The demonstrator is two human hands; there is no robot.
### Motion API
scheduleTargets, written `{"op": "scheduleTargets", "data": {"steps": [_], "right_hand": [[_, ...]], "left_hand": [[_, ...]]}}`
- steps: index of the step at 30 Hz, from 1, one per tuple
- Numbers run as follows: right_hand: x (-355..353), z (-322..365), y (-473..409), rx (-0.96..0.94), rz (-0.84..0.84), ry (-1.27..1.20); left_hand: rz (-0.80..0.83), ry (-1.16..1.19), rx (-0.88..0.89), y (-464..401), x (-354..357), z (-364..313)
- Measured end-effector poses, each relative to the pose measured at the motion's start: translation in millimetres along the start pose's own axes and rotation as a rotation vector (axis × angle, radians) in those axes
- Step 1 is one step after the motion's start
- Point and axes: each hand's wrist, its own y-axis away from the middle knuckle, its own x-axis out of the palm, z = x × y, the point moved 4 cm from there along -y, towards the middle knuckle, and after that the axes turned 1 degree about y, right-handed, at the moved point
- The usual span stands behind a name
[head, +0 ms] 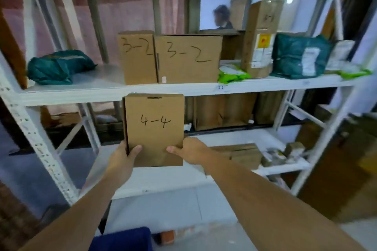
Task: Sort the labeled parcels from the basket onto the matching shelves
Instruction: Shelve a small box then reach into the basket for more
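In front of the shelf's (114,92) front edge, my left hand (122,157) and right hand (190,150) clamp fingers on the lower corners of the upright "4-4" box (154,128).

head view, facing shelving (204,87), close

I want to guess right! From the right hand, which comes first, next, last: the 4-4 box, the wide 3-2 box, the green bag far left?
1. 4-4 box: right hand grips it.
2. Wide 3-2 box: shelf above.
3. Green bag: same shelf, far left.
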Motion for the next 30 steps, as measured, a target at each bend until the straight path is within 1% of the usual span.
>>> {"op": "scheduleTargets", "data": {"steps": [5,9,11,14,19,21,24,27,30], "right_hand": [[-34,-91,59,0.193,-0.119,-0.029],[-56,-170,104,0.312,-0.108,0.016],[-60,-212,126,0.357,-0.107,-0.018],[-67,-267,161,0.43,-0.18,-0.082],[-86,-344,206,0.514,-0.276,-0.181],[-90,-374,219,0.541,-0.293,-0.174],[-96,-408,236,0.553,-0.26,-0.158],[-101,-439,246,0.567,-0.229,-0.196],[-102,-459,244,0.575,-0.211,-0.223]], "left_hand": [[0.133,0.042,0.091,24,91,-47],[0.248,0.036,0.135,51,162,-83],[0.301,0.051,0.148,66,196,-100],[0.377,0.077,0.144,91,246,-126],[0.438,0.086,0.145,129,322,-173],[0.453,0.048,0.141,143,350,-186],[0.481,-0.024,0.111,158,384,-195],[0.491,-0.072,0.06,171,414,-201],[0.501,-0.118,0.061,178,435,-209]]}}
